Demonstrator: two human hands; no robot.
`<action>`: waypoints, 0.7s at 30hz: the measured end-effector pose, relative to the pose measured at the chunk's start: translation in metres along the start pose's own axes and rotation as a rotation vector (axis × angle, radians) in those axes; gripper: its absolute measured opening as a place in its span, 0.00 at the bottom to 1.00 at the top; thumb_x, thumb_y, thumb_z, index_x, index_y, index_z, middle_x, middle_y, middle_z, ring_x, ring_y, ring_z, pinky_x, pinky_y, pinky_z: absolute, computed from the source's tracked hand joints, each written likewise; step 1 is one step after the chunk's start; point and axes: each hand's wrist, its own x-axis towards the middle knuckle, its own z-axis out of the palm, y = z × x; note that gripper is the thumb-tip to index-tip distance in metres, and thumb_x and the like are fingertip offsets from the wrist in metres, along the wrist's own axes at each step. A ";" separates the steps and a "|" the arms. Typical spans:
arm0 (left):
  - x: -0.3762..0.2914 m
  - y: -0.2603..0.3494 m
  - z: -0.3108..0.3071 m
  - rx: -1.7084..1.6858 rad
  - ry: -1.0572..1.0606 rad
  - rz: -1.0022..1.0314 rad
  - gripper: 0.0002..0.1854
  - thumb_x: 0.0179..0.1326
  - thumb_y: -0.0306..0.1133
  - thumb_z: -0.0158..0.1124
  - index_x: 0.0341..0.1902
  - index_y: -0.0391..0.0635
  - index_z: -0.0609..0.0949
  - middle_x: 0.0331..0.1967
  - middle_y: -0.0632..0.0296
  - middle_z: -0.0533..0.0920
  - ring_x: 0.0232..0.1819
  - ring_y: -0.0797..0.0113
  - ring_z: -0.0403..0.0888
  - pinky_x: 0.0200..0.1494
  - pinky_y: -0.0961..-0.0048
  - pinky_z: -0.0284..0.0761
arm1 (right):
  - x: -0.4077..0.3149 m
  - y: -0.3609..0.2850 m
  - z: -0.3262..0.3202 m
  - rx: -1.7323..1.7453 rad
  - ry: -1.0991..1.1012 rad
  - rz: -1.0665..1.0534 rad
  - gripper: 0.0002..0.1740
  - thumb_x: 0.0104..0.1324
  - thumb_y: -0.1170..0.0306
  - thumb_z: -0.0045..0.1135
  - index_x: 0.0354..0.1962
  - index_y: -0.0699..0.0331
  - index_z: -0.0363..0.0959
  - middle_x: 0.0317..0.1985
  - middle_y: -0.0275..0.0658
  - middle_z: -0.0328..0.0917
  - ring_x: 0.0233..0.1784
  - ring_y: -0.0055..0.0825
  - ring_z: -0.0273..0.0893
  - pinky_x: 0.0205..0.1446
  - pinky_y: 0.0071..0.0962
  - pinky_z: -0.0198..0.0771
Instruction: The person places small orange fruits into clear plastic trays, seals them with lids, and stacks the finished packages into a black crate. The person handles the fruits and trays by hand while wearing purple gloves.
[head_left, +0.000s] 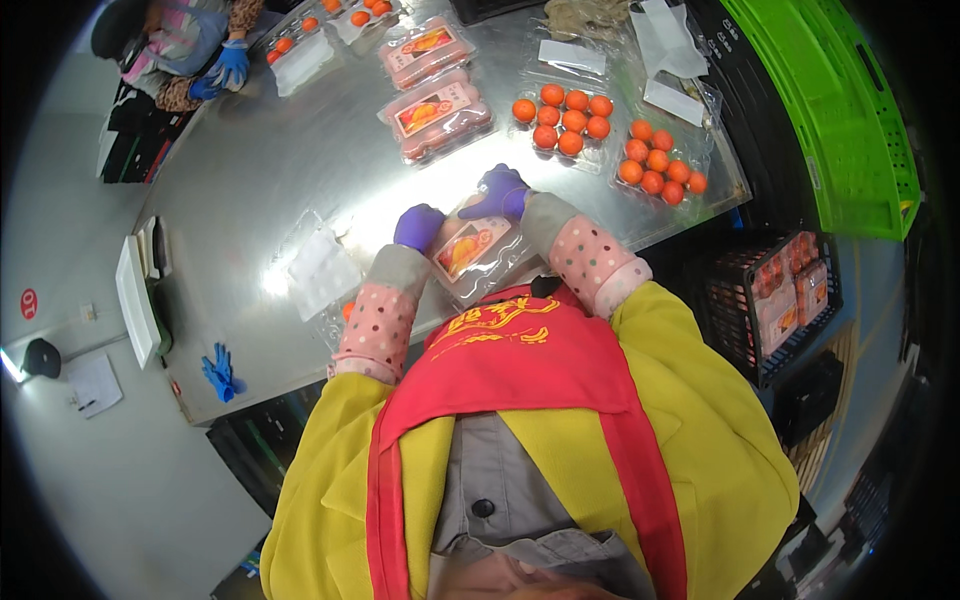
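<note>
Both my hands, in purple gloves, are on a clear plastic clamshell pack (480, 259) with a printed label, close against my red apron. My left hand (419, 226) presses along its left side. Across the far right part of the pack lies my right hand (499, 193), its thumb over the lid. Left of the pack, an open clear tray with a white paper liner (322, 270) sits partly behind my left sleeve, an orange-red fruit (349, 310) beside it. Beyond my hands are two closed labelled packs (437, 112), (424, 51) and two open trays of orange-red fruit (571, 120), (660, 163).
The metal table (225, 300) holds blue gloves (219, 373) near its left corner. At the far left edge works another person (184, 45) in blue gloves. A green crate (847, 112) stands at right, above a black basket (757, 322) of filled packs.
</note>
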 end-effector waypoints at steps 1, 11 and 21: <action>0.002 -0.002 0.002 0.004 -0.023 0.027 0.17 0.62 0.44 0.56 0.38 0.43 0.85 0.37 0.48 0.85 0.39 0.48 0.83 0.46 0.59 0.77 | 0.004 0.007 0.002 0.056 -0.035 -0.038 0.50 0.44 0.30 0.64 0.50 0.66 0.78 0.49 0.54 0.76 0.53 0.42 0.75 0.60 0.35 0.70; 0.012 -0.003 0.021 -0.767 -0.317 -0.343 0.13 0.64 0.34 0.54 0.37 0.43 0.87 0.33 0.55 0.86 0.34 0.64 0.82 0.41 0.66 0.76 | -0.008 0.022 -0.029 0.658 -0.469 0.323 0.35 0.59 0.36 0.60 0.40 0.62 0.82 0.29 0.39 0.80 0.31 0.27 0.75 0.39 0.28 0.71; 0.008 0.021 0.018 -0.744 -0.276 0.005 0.14 0.65 0.30 0.53 0.43 0.36 0.85 0.34 0.57 0.85 0.35 0.70 0.80 0.42 0.72 0.75 | -0.075 0.050 -0.025 0.788 -0.610 0.365 0.41 0.64 0.35 0.54 0.51 0.67 0.78 0.43 0.41 0.82 0.44 0.28 0.79 0.47 0.30 0.75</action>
